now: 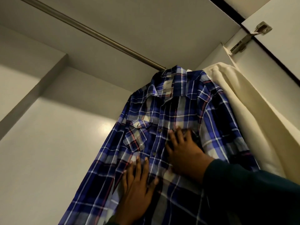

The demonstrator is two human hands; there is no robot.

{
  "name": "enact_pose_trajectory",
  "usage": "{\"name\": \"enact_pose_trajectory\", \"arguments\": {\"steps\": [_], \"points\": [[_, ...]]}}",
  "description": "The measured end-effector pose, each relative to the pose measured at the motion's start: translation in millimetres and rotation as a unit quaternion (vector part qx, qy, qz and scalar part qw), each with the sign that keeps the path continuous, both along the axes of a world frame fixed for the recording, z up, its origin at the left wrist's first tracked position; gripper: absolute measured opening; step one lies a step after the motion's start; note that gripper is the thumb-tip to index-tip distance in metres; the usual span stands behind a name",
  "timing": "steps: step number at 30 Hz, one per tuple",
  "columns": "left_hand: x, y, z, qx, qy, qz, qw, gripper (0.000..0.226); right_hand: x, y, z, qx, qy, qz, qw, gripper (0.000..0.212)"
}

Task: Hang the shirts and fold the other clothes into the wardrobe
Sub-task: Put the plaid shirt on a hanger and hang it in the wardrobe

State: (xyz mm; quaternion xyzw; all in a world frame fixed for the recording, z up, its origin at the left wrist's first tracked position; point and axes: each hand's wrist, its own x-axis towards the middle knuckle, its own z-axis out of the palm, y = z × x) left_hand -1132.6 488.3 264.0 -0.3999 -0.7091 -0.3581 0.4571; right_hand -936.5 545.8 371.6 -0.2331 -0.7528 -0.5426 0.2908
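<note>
Your left hand and right hand lie flat, fingers straight, on the plaid shirt, which hangs at the rail's right end beside a cream garment.

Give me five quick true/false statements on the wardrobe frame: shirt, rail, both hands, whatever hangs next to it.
1. The plaid shirt hangs from the metal rail. True.
2. The left hand grips a loose hanger. False: it lies flat on the shirt front, fingers straight.
3. The right hand rests on the shirt's chest. True.
4. A cream garment hangs to the right of the shirt. True.
5. The shirt is folded on a shelf. False: it hangs full length, collar up at the rail.
</note>
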Motion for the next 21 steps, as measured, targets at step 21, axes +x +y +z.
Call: {"name": "enact_pose_trajectory", "arguments": {"steps": [21], "points": [[13.2,-7.1,-59.3,-0.102,0.086,0.001,0.991,0.077,10.9,-14.5,-82.2,-0.041,0.018,-0.005,0.999,0.090]]}}
